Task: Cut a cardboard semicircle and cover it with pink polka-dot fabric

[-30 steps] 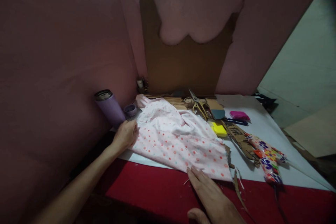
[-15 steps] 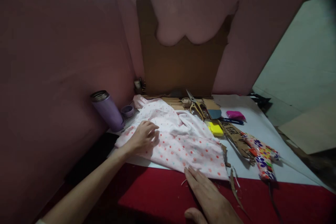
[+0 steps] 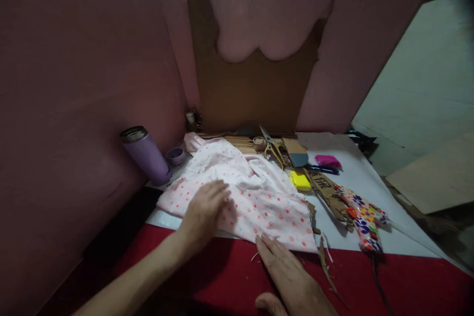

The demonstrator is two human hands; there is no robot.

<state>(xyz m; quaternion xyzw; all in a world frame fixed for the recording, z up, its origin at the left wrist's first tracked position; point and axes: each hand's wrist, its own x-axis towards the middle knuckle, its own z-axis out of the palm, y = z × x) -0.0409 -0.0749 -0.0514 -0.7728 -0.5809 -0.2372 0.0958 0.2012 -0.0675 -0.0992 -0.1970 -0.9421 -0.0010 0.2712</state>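
Note:
A white-pink cloth (image 3: 266, 212) with red and pale blue dots lies spread over the white sheet, rumpled at its far side. Over its near left part is my left hand (image 3: 209, 207), open, fingers loosely bent and a little blurred; whether it touches the cloth I cannot tell. My right hand (image 3: 287, 271) lies flat and open on the red cover (image 3: 207, 276), its fingertips at the cloth's near edge. Neither hand grips anything.
At left stand a tilted purple tumbler (image 3: 146, 155) and a small purple cup (image 3: 175, 156). Scissors (image 3: 273, 147), a yellow packet (image 3: 300, 180), a pink packet (image 3: 328, 161) and a flower-patterned glue gun (image 3: 365, 217) lie right. Cut cardboard (image 3: 252, 94) leans against the wall.
My left hand has moved nearer to me and slightly right over the cloth. My right hand keeps its place at the cloth's edge. The view has shifted slightly.

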